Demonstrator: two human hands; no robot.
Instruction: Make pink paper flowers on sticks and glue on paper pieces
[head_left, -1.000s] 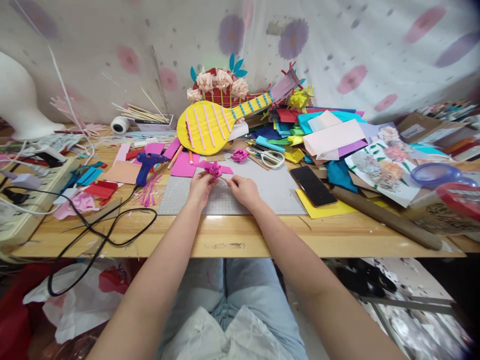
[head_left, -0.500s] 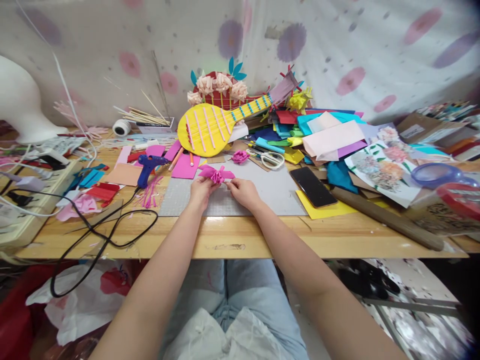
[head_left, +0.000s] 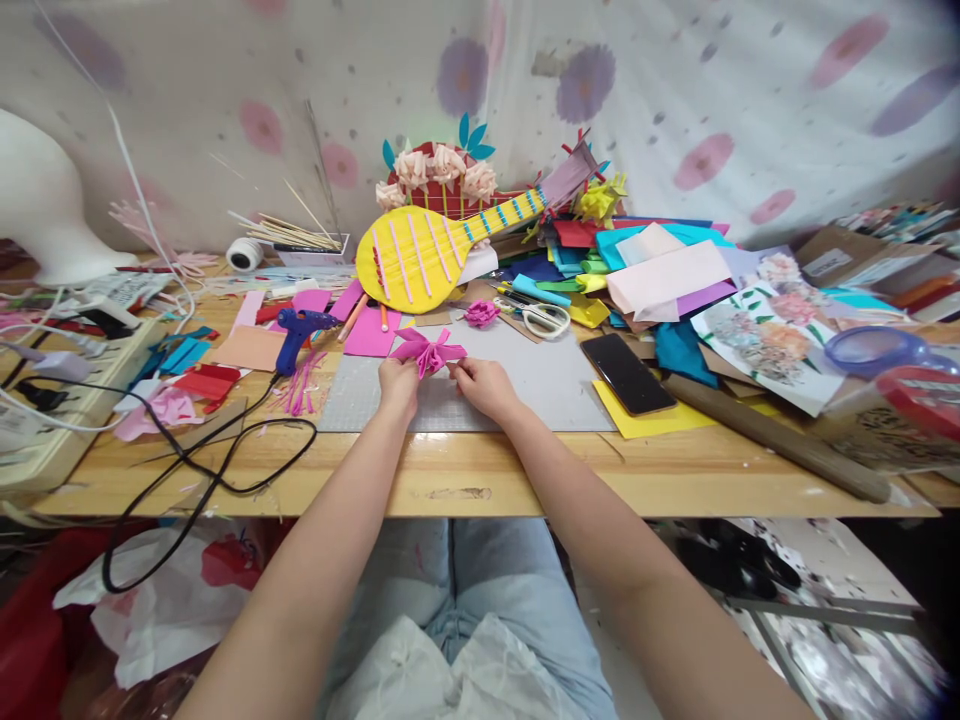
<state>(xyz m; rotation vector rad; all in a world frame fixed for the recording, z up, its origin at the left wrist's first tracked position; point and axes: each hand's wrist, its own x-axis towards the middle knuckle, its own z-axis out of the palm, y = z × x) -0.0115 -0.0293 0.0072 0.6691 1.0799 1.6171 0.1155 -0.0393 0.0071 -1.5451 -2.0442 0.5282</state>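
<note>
A magenta paper flower [head_left: 429, 352] with spread petals is held low over the grey cutting mat [head_left: 517, 400]. My left hand [head_left: 398, 386] is closed round its base from the left. On the flower's right side, my right hand [head_left: 482, 386] has its fingers pinched together at the petal edge; whether paper lies between those fingertips is too small to make out. Just behind lies a second magenta paper flower [head_left: 481, 314]. White-handled scissors [head_left: 546, 320] rest to its right, at the mat's back edge.
Left of the mat lies a blue glue gun [head_left: 298, 335] with a looping black cord. A phone [head_left: 627, 373] and a wooden stick [head_left: 772, 440] lie to the right. Behind stands a yellow paper instrument [head_left: 409, 260]; coloured paper [head_left: 667, 280] is heaped beside it. A power strip [head_left: 90, 400] sits far left.
The flower has turned in my left hand, so its petals now fan out more and its left tip points upward. My right hand has stayed almost in place beside it.
</note>
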